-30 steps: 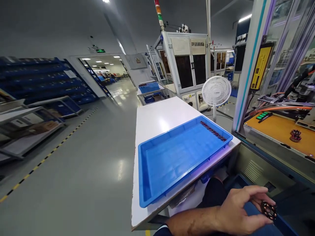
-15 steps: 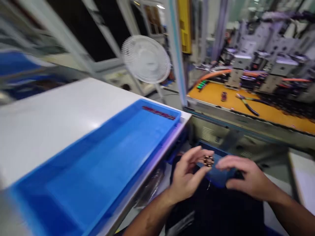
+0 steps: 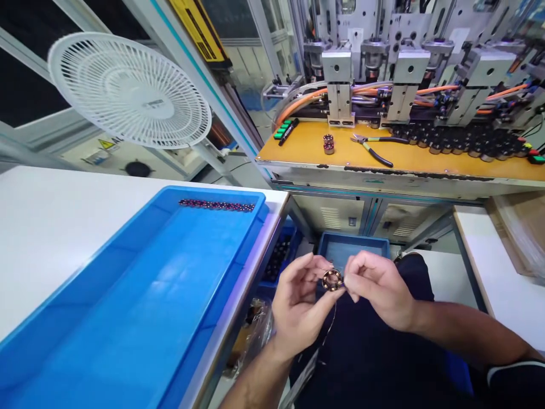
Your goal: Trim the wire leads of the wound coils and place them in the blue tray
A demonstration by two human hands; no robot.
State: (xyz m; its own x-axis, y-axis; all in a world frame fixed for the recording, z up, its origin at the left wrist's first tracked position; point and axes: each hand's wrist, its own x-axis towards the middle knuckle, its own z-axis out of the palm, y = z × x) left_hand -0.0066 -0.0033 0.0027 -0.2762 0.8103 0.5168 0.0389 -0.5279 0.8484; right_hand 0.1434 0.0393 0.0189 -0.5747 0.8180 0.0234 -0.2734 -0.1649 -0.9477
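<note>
A small round copper-wound part [image 3: 332,280] is pinched between the thumb and fingers of my left hand [image 3: 301,301], above my lap. A thin wire hangs down below it. My right hand [image 3: 378,287] is closed at the part's right edge, thumb against forefinger; what lies between those fingertips is too small to make out. To the left, a long blue tray [image 3: 157,284] holds a row of similar small parts [image 3: 217,205] along its far end.
A white fan [image 3: 131,91] stands behind the white table [image 3: 51,210]. On the machine's orange ledge [image 3: 298,153] are pliers [image 3: 374,150], two stacked parts [image 3: 328,144], a black marker and many dark parts. Blue bins sit below.
My right hand has come in to the round part and its fingers have closed. The head view has turned right, so the fan and tray appear further left.
</note>
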